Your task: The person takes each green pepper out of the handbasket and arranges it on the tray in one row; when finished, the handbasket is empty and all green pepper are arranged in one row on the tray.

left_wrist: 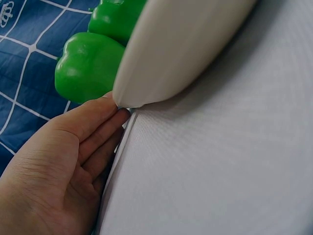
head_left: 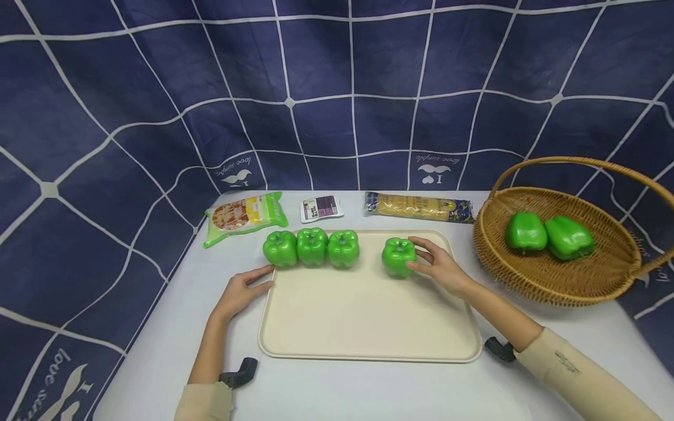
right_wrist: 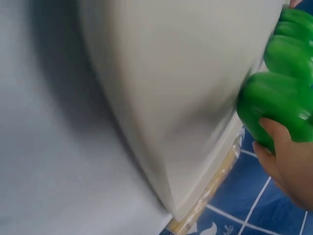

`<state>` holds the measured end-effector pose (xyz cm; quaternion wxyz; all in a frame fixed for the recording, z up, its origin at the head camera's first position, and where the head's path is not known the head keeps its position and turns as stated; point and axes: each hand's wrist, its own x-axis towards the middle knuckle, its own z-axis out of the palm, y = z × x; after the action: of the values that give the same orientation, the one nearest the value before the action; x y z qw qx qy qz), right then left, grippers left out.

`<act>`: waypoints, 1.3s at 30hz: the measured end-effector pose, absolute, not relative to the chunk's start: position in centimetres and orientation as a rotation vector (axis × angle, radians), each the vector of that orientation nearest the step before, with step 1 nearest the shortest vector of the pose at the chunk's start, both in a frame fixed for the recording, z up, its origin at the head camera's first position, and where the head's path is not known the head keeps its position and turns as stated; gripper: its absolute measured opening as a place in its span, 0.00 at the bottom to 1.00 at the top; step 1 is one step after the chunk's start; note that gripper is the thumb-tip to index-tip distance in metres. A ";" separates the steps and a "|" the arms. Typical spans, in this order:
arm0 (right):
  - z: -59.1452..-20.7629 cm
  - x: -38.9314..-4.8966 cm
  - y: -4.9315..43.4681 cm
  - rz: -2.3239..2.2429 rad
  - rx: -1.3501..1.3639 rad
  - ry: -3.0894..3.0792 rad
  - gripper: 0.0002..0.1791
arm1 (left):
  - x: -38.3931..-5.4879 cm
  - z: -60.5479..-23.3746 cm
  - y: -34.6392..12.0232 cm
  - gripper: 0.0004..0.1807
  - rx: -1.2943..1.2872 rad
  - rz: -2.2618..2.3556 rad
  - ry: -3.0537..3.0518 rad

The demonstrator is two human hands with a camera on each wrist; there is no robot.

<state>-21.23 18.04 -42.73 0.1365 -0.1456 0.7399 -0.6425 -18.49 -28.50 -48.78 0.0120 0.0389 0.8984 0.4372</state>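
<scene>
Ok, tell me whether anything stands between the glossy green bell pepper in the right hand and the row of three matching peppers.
Nothing visible does: in the head view, only a bare strip of the cream rectangular tray separates the glossy green bell pepper, held by the right hand, from the row's nearest pepper.

Basket handle (head_left: 568, 158) clipped, packet (head_left: 322, 209) print illegible.
Handle exits head view's right edge; packet sits past far edge of tray (head_left: 368, 316), lettering too small; right hand (right_wrist: 296, 169) cropped in right wrist view.
</scene>
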 end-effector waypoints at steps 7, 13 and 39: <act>-42.6 -21.6 16.9 -1.755 -0.474 2.247 0.39 | -18.5 -48.8 -28.4 0.29 0.123 1.355 2.804; -42.6 -22.3 15.9 -1.714 -0.485 2.260 0.39 | -18.6 -48.9 -28.5 0.29 0.125 1.352 2.803; -42.2 -22.9 14.0 -1.612 -0.470 2.262 0.41 | -18.7 -49.1 -28.6 0.27 0.109 1.381 2.784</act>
<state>-22.94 14.04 -42.21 0.1615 -0.1647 0.7923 -0.5648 -18.66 -28.64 -49.05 0.0158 0.0351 0.8951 0.4441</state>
